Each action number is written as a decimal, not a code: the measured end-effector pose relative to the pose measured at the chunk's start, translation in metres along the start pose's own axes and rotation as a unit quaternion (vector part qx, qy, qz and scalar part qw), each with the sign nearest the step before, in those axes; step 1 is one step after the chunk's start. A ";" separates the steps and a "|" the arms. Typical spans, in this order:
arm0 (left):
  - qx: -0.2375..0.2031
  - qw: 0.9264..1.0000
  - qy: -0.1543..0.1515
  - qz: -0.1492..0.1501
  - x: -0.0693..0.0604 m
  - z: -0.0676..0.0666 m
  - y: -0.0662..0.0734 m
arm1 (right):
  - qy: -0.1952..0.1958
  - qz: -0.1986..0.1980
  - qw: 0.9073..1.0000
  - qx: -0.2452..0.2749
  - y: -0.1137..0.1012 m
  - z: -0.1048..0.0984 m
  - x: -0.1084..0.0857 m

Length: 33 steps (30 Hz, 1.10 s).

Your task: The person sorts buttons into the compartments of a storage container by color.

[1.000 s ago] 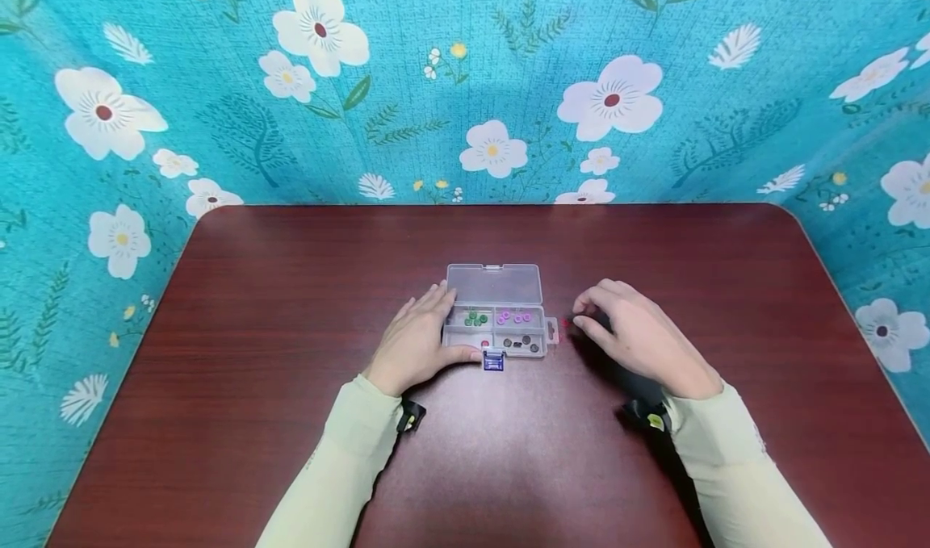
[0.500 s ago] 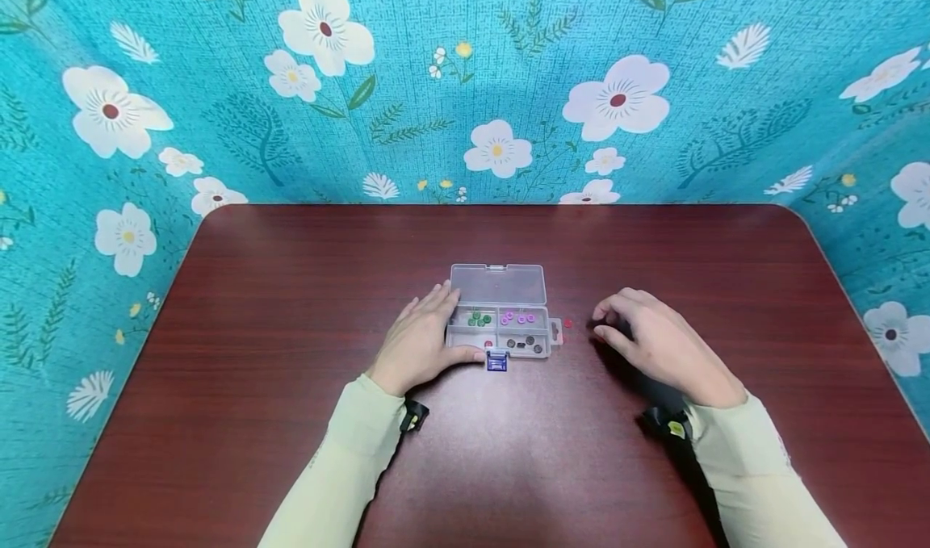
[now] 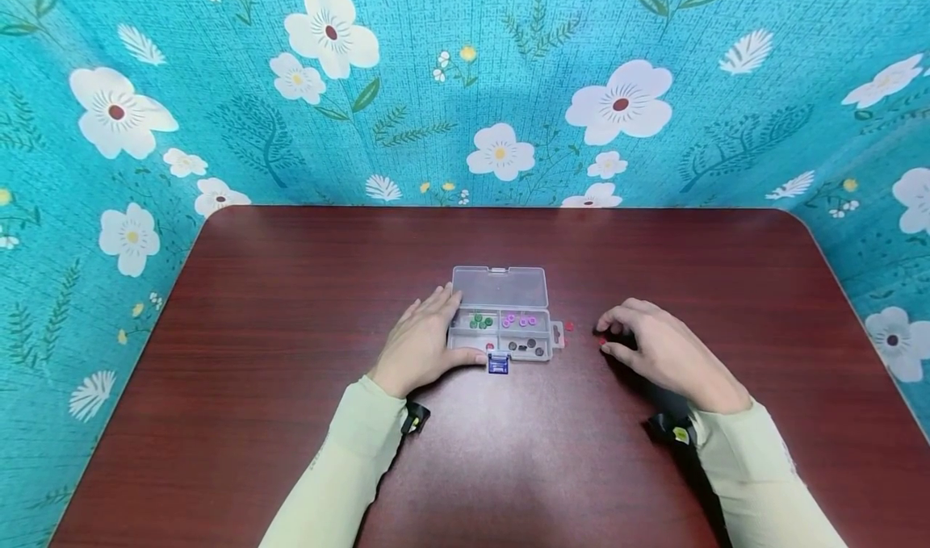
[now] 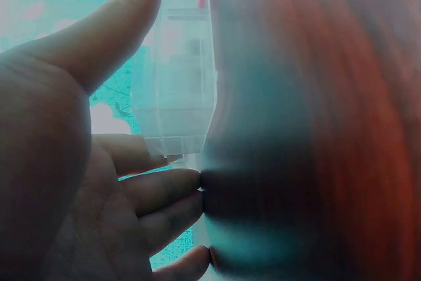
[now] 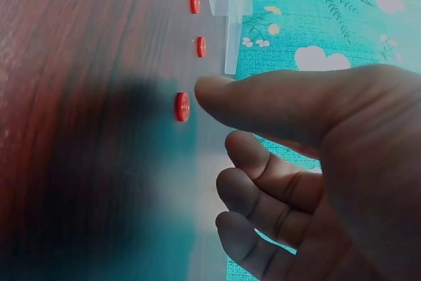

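A clear plastic compartment box [image 3: 468, 340] sits with its lid [image 3: 500, 290] folded back. My left hand [image 3: 417, 346] rests against its left side, fingers extended and thumb along the front edge near the blue latch [image 3: 498, 365]. Green buttons [image 3: 479, 322], purple buttons [image 3: 523, 321], dark buttons [image 3: 531, 344] and one red button [image 3: 490, 346] lie in separate compartments. Right of the box, my right hand [image 3: 664, 358] hovers at a red button [image 5: 183, 106], thumb and fingers apart, holding nothing. Two more red buttons [image 5: 201, 47] lie between that hand and the box.
A hanging tab [image 3: 558, 335] juts from the box's right end, with red buttons close beside it. The dark wooden table [image 3: 327, 274] ends at the back against a blue flowered cloth [image 3: 421, 88]. Black camera straps [image 3: 668, 429] circle both wrists.
My right hand has moved right, away from the box and the red buttons beside it. Another red button now shows by its thumb. The left hand stays on the box; the head view shifts slightly.
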<state>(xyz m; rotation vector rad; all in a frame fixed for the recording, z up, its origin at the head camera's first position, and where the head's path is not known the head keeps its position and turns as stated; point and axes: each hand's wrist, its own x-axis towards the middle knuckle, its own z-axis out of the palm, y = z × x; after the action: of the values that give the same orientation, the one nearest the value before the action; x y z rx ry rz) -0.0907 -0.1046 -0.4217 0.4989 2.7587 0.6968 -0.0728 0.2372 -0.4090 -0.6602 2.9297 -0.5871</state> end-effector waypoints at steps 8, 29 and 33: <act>0.004 1.000 -0.001 0.000 -0.001 -0.001 0.001 | -0.005 -0.003 1.000 0.000 0.002 0.001 -0.001; 0.009 1.000 -0.001 0.001 0.000 0.000 0.000 | -0.002 -0.008 1.000 -0.012 0.007 0.005 -0.003; 0.008 1.000 0.000 0.001 0.000 0.001 -0.001 | 0.000 -0.009 1.000 -0.012 0.008 0.005 -0.003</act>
<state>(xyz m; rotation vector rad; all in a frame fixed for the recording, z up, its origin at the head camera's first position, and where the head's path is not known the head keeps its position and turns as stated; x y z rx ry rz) -0.0910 -0.1048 -0.4226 0.5062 2.7665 0.6748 -0.0725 0.2434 -0.4164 -0.6887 2.9387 -0.5550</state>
